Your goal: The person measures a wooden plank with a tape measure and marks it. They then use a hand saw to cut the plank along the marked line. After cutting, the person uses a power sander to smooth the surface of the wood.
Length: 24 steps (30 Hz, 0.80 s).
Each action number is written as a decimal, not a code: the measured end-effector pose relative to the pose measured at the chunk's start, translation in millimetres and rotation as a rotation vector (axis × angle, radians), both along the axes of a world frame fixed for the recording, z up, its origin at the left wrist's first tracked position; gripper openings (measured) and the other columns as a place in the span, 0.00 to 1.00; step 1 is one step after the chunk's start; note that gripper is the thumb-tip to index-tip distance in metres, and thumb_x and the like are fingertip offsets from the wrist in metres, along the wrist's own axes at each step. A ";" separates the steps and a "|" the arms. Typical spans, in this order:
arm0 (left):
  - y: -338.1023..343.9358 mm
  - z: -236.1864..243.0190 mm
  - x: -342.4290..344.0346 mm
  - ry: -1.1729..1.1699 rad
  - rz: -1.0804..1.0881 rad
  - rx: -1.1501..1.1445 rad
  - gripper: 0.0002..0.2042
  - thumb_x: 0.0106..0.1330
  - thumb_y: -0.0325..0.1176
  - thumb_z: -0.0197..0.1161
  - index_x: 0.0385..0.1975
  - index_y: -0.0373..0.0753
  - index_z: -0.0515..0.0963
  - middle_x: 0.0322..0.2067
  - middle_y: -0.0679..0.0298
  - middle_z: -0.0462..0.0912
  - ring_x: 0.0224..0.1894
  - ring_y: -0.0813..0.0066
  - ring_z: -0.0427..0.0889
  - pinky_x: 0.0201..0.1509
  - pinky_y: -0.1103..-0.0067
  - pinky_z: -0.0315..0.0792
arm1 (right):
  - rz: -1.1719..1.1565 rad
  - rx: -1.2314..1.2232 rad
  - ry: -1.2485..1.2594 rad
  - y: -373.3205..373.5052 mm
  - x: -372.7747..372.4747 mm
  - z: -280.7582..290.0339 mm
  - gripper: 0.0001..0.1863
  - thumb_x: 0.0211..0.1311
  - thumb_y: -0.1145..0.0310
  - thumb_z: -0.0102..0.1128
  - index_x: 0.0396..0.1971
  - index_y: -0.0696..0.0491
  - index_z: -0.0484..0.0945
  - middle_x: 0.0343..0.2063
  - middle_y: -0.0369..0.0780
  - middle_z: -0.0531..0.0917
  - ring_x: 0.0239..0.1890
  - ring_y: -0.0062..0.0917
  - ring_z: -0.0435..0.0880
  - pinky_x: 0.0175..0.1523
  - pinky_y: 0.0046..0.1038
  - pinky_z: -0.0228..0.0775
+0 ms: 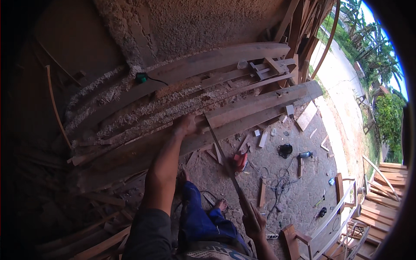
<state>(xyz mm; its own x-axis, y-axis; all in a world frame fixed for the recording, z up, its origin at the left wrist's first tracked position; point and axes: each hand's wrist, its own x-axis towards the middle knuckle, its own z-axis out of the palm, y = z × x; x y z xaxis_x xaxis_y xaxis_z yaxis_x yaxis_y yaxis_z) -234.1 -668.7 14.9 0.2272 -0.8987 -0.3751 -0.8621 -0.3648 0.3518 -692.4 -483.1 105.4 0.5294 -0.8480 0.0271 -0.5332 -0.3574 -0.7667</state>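
In the head view, our right hand point(253, 222) has its fingers wrapped around the handle of a long handsaw point(220, 149), whose tip reaches the near end of a wooden beam point(255, 106). Our left hand point(186, 125) is just beside that tip; we cannot tell whether its fingers grip. A red tool point(240, 162) sits on the floor point(318, 164).

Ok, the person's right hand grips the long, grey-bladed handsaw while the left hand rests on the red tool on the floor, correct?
Not quite: the left hand is on the long brown wooden beam, as the head view shows. The right hand does grip the handsaw.
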 end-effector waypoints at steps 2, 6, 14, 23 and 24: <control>4.6 -3.9 -14.6 -0.086 0.045 -0.149 0.27 0.55 0.53 0.71 0.48 0.39 0.80 0.48 0.46 0.84 0.53 0.43 0.82 0.59 0.58 0.75 | 0.010 -0.097 -0.083 -1.3 2.3 -4.8 0.31 0.61 0.71 0.65 0.65 0.56 0.71 0.52 0.53 0.84 0.50 0.40 0.88 0.51 0.35 0.82; 2.7 -4.7 -47.7 -0.052 0.080 -0.212 0.27 0.53 0.53 0.71 0.48 0.42 0.80 0.48 0.47 0.85 0.53 0.47 0.83 0.57 0.58 0.76 | -0.041 0.082 -0.202 -152.4 151.8 -38.1 0.31 0.59 0.72 0.61 0.65 0.50 0.72 0.39 0.56 0.83 0.38 0.48 0.87 0.38 0.38 0.78; -3.3 -34.3 11.6 0.032 -0.004 -0.109 0.46 0.31 0.56 0.82 0.57 0.43 0.77 0.54 0.48 0.82 0.57 0.49 0.81 0.62 0.63 0.74 | 0.008 0.132 -0.066 -5.0 5.1 2.5 0.33 0.60 0.78 0.60 0.68 0.55 0.69 0.57 0.48 0.82 0.59 0.36 0.83 0.62 0.32 0.73; -0.4 -21.6 -13.4 0.044 0.311 -0.288 0.29 0.47 0.55 0.76 0.45 0.42 0.81 0.47 0.49 0.85 0.51 0.48 0.84 0.56 0.60 0.77 | -0.016 0.007 -0.372 -155.4 179.5 -44.6 0.28 0.61 0.71 0.61 0.63 0.54 0.73 0.34 0.57 0.83 0.36 0.52 0.85 0.39 0.38 0.77; 5.6 -28.2 -7.6 0.055 0.323 -0.234 0.30 0.46 0.54 0.76 0.46 0.42 0.81 0.48 0.49 0.85 0.52 0.48 0.84 0.57 0.60 0.76 | 0.000 0.029 -0.356 -143.8 170.7 -45.0 0.28 0.60 0.71 0.61 0.63 0.54 0.73 0.35 0.56 0.83 0.36 0.51 0.86 0.40 0.38 0.77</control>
